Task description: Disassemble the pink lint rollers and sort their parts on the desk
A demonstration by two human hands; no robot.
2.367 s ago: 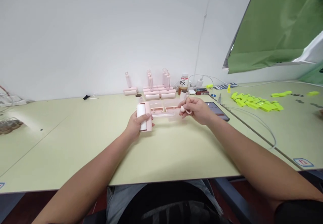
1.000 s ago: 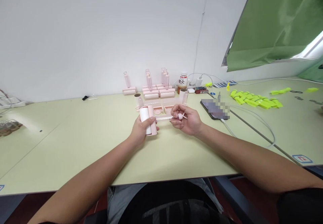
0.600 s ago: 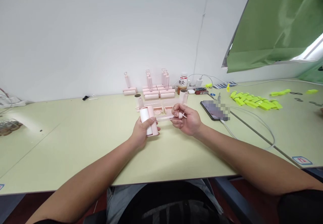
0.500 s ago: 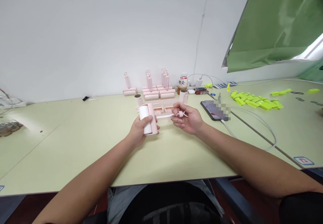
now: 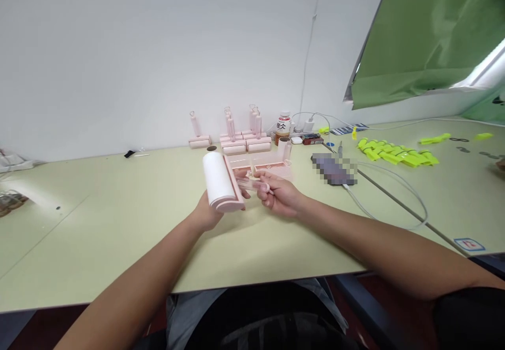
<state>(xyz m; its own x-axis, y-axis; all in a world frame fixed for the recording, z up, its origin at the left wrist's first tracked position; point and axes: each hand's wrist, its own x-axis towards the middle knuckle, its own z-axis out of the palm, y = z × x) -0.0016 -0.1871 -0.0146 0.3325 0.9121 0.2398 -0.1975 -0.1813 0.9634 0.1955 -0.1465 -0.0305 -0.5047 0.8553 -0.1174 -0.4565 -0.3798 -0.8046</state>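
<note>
A lint roller (image 5: 219, 179) with a white sheet roll and pink cover is raised above the table, tilted toward me. My left hand (image 5: 208, 214) is closed around it from below and behind, its fingers partly hidden by the roller. My right hand (image 5: 281, 196) pinches the clear pink handle (image 5: 252, 183) that points right from the roller. Just behind my hands lie more pink parts (image 5: 276, 169) with brownish insides, partly covered by my fingers. A paper-cored roll (image 5: 283, 147) stands at their right end.
Several pink lint rollers (image 5: 258, 144) stand handle-up along the wall. Right of them are a bottle (image 5: 283, 125) and a small dark red box (image 5: 312, 139). A phone (image 5: 333, 168) with a white charging cable (image 5: 363, 210) lies right; yellow-green strips (image 5: 394, 151) lie beyond.
The lint roller has been turned and tipped up, so its white roll now faces me more. My right hand has moved left with the handle, closer to my left hand.
</note>
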